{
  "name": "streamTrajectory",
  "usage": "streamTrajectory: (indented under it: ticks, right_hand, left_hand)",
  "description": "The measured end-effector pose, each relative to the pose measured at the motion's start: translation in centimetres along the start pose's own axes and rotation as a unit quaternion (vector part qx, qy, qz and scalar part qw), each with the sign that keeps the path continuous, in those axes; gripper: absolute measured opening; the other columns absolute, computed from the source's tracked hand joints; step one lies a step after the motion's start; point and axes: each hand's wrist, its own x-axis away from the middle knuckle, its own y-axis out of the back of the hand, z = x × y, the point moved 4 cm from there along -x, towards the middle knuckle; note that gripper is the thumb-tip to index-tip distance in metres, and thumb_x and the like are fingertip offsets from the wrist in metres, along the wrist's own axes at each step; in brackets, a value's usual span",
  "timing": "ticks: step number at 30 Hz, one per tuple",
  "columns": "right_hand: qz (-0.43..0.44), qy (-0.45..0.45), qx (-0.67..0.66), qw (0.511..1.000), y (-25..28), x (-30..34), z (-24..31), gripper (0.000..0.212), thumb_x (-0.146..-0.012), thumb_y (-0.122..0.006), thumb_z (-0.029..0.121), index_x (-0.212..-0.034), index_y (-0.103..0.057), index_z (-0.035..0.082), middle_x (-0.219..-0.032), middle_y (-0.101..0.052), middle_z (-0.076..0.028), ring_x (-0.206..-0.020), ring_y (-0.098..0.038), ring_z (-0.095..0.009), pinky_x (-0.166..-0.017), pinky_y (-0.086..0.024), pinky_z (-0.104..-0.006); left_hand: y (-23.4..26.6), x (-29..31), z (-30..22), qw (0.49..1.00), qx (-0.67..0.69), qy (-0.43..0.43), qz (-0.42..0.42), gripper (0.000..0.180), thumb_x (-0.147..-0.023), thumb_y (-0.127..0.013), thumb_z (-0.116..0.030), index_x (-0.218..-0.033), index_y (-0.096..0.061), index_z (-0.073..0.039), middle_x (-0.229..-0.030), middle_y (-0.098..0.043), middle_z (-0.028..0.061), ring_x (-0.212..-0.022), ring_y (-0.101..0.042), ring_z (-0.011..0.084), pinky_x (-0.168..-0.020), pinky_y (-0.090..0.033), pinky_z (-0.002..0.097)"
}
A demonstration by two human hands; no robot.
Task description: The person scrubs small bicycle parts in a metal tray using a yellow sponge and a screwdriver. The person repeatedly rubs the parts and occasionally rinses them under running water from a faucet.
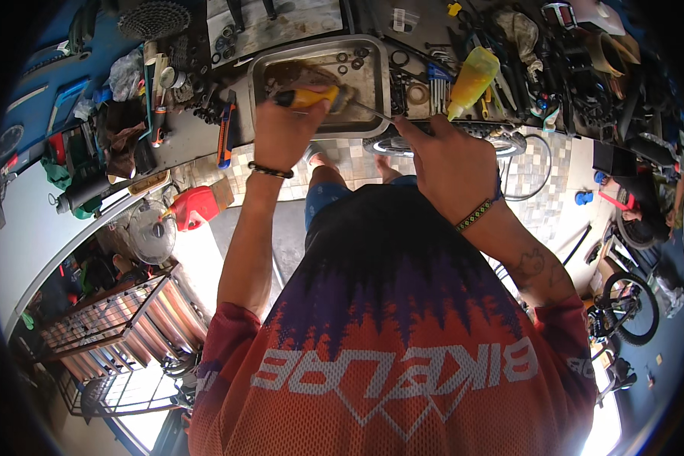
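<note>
One brush (317,96) (yellow), in left grip (283,133), over tray (385,80)

The jersey (391,304) is mesh, black at the far end, then jagged purple, then orange-red at the near end. White block lettering (395,372) crosses it, with a white zigzag (406,435) on the near side. The sleeves (562,334) are red and purple. A dark beaded bracelet (270,171) circles the left hand's (281,135) wrist; a dark band (475,216) with yellow-green diamonds, the right hand's (456,166). An outline tattoo (534,263) marks the right forearm. The shorts (325,199) are blue.
</note>
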Motion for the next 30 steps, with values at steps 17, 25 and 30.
streamTrajectory:
  ticks: [17,25,30]
  right_hand:
    - [-0.071,0.002,-0.002,0.997,-0.6,-0.4,-1.4,0.037,-0.098,-0.074,0.021,-0.134,-0.079,0.025,-0.094,-0.070,-0.010,-0.074,-0.077,-0.031,-0.064,-0.062,-0.0445]
    - [-0.025,-0.001,-0.015,1.000,-0.8,0.0,-1.4,0.051,-0.088,-0.082,0.020,-0.139,-0.075,0.023,-0.103,-0.072,-0.010,-0.085,-0.079,-0.028,-0.069,-0.064,-0.0405]
    - [0.003,-0.015,-0.009,1.000,-0.7,0.2,-1.6,0.060,-0.081,-0.090,0.024,-0.139,-0.074,0.022,-0.107,-0.072,-0.010,-0.091,-0.080,-0.027,-0.071,-0.065,-0.0394]
  left_hand:
    - [-1.1,0.4,1.8,0.991,-0.107,0.078,0.022,0.026,-0.089,-0.086,-0.021,-0.112,-0.086,-0.009,-0.091,-0.083,0.0175,-0.087,-0.084,0.0311,-0.081,-0.064,0.0381]
    - [-1.0,-2.2,-0.6,0.964,-0.237,-0.120,-0.006,0.025,-0.090,-0.085,-0.021,-0.114,-0.087,-0.025,-0.098,-0.084,0.0096,-0.090,-0.080,0.0352,-0.091,-0.063,0.0430]
    - [-1.4,-2.2,-0.3,0.987,-0.162,-0.013,0.015,0.025,-0.087,-0.086,-0.023,-0.112,-0.087,-0.020,-0.091,-0.083,0.0140,-0.093,-0.080,0.0363,-0.093,-0.062,0.0430]
